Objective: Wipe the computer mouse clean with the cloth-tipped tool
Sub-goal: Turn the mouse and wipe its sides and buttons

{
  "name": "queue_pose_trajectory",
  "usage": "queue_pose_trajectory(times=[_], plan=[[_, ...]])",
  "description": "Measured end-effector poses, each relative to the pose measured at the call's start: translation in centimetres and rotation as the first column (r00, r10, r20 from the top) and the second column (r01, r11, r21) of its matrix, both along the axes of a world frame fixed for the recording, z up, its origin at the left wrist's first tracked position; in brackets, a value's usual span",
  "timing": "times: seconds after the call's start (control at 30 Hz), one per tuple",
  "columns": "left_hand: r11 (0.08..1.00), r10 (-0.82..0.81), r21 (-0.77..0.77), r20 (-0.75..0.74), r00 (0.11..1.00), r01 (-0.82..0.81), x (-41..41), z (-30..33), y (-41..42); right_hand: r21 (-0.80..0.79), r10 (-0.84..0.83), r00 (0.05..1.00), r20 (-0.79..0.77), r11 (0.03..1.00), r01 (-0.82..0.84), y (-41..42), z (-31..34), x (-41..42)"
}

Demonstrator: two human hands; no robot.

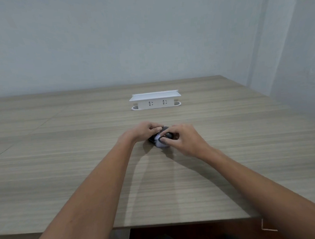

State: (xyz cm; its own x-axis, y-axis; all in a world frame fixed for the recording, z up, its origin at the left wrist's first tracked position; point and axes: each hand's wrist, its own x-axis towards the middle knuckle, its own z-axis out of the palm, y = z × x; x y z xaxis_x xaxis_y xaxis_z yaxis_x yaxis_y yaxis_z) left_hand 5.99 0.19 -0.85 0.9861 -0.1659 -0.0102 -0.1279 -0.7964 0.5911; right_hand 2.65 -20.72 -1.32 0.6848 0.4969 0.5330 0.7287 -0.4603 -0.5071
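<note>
fingers of both hands curl around mouse and cloth-tipped tool.

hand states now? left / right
Left hand: closed on the mouse, steadying it on the table.
Right hand: pinched shut on the tool, its white cloth against the mouse.

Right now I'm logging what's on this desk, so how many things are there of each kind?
White plastic socket box: 1
Dark computer mouse: 1
White cloth-tipped tool: 1
Hands, left and right: 2
Total: 5
</note>
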Motion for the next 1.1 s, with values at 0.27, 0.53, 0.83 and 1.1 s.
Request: queue_pose_trajectory(times=[0.27,0.53,0.83,1.1], plan=[[1.000,0.019,0.012,0.001,1.000,-0.019,-0.1,0.0,-0.2,0.041,-0.165,0.986,-0.006,0.985,0.165,-1.2,0.6,1.8],[0.995,0.045,0.088,0.037,0.998,-0.048,0.3,-0.1,-0.2,0.065,-0.038,0.975,-0.218,0.996,0.053,-1.8,-0.1,1.0],[0.993,0.091,-0.068,-0.035,0.995,-0.093,0.6,0.8,-0.2,0.108,-0.104,0.984,-0.143,0.987,0.120,-1.6,-0.2,0.7],[0.992,0.007,-0.123,-0.149,0.989,-0.025,1.0,1.3,-1.0,0.120,-0.117,0.990,-0.085,0.985,0.126,-1.8,0.3,0.9]])
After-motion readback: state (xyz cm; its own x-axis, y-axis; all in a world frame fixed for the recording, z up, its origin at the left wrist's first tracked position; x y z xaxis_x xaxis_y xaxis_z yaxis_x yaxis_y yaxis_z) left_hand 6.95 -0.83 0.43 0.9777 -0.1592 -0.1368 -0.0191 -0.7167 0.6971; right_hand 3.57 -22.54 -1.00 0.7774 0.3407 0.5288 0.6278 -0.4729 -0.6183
